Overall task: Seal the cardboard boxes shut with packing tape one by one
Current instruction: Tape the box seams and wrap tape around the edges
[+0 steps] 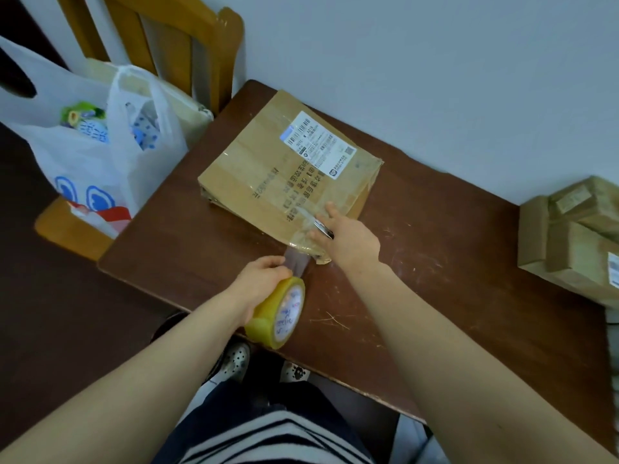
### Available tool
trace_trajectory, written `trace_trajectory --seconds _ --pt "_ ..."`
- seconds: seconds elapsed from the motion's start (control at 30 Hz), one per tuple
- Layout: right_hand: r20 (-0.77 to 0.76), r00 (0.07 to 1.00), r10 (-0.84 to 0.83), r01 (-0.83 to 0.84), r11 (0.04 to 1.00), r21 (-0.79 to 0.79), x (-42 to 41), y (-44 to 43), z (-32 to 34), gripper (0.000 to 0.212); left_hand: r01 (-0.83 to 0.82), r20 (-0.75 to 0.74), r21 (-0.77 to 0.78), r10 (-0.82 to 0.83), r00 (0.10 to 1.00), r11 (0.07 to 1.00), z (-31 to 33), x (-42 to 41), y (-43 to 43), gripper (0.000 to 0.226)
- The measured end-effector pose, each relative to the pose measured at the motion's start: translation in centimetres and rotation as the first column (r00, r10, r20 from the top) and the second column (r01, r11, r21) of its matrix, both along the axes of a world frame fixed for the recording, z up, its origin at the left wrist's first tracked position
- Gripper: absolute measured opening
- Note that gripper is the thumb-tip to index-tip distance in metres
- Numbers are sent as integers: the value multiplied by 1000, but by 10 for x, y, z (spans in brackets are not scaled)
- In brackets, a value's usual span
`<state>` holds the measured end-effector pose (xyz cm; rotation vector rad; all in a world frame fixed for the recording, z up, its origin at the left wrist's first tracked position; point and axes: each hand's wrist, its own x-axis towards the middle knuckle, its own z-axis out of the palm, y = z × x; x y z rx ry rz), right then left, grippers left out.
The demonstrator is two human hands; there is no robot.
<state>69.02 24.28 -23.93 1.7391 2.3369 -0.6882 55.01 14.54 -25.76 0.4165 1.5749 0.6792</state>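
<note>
A flattish cardboard box (278, 162) with a white shipping label lies on the brown table (469, 296), turned at an angle. My left hand (261, 283) grips a yellow roll of clear packing tape (284, 313) just in front of the box's near corner. A short strip of tape (296, 262) runs from the roll up onto that corner. My right hand (351, 242) rests on the box's near end, fingers touching the taped seam. It holds a small dark and silver tool (323, 228) between thumb and fingers.
More cardboard boxes (576, 236) are stacked at the right edge of the table. A wooden chair (187, 45) at the left carries white plastic bags (100, 155) full of goods. A pale wall runs behind the table.
</note>
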Motion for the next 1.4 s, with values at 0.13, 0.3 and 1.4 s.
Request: trace_trajectory --seconds 0.13,0.3,1.4 --pt "-192 979 -70 70 998 -9 1 -2 11 36 -18 68 -2 18 998 1000 5 0 6 17" --pt "-398 896 -200 222 975 10 3 -25 29 39 -23 44 28 22 999 999 2 3 8 20" --pt "496 747 443 -504 864 -12 -33 -45 40 30 430 -496 13 -367 787 903 -4 -16 21 14"
